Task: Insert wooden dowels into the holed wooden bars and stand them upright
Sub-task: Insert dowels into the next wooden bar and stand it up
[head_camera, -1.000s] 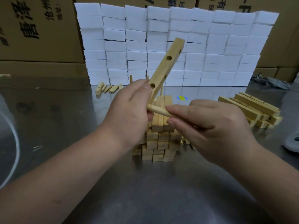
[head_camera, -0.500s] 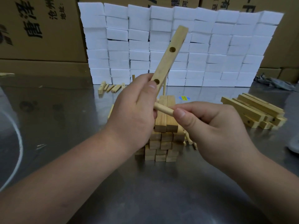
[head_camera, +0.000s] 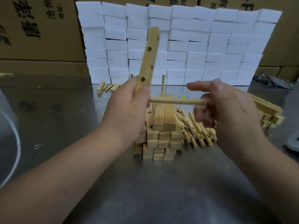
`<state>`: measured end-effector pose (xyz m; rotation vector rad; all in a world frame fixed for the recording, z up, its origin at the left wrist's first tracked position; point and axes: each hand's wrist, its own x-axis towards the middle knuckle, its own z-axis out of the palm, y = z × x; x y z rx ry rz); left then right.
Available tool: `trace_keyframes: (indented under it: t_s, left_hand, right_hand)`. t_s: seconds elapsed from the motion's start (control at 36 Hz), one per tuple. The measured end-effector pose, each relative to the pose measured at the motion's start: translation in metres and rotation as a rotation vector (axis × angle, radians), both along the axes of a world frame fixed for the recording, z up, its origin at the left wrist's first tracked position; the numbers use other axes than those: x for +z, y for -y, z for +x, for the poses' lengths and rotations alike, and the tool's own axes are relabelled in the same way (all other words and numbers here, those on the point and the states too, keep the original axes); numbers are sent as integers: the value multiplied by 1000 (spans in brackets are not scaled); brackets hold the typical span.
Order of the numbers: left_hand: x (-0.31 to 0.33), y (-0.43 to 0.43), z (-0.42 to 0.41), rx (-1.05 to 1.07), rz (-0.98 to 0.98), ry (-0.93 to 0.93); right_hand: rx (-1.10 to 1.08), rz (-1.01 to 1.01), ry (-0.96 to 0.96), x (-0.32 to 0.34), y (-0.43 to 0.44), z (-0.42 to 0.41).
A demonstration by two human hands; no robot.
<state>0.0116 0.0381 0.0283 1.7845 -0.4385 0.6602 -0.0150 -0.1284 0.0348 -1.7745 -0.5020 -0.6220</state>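
My left hand (head_camera: 127,110) grips the lower end of a holed wooden bar (head_camera: 148,59), which stands almost upright with several holes showing. A wooden dowel (head_camera: 176,101) sticks out sideways to the right from the bar's lower end. My right hand (head_camera: 226,113) is at the dowel's right tip, blurred, fingers loosely spread; the tip lies against them. Below the hands sits a stack of wooden bars (head_camera: 163,131). A heap of loose dowels (head_camera: 195,128) lies to its right.
A wall of white foam blocks (head_camera: 178,46) stands behind, cardboard boxes (head_camera: 40,29) behind that. More bars (head_camera: 267,110) are piled at right. Short wooden pieces (head_camera: 108,87) lie at the back left. An upright dowel (head_camera: 163,84) rises behind the stack. Metal tabletop (head_camera: 145,191).
The bar has swung from tilted to nearly upright. The dowel now juts level from the bar's lower end, and my right hand has slid out to its tip with fingers loosened.
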Motion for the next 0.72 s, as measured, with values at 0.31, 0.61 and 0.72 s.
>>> trace_keyframes:
  t_s: [0.31, 0.61, 0.72]
  left_hand:
    - [-8, -5, 12, 137, -88, -134]
    - [-10, -6, 13, 61, -68, -131]
    - [-10, -5, 12, 45, -71, -123]
  right_hand:
    - [-542, -881, -345, -22, 23, 49]
    - [-558, -1038, -380, -27, 18, 51]
    - [-660, -1004, -337, -21, 21, 51]
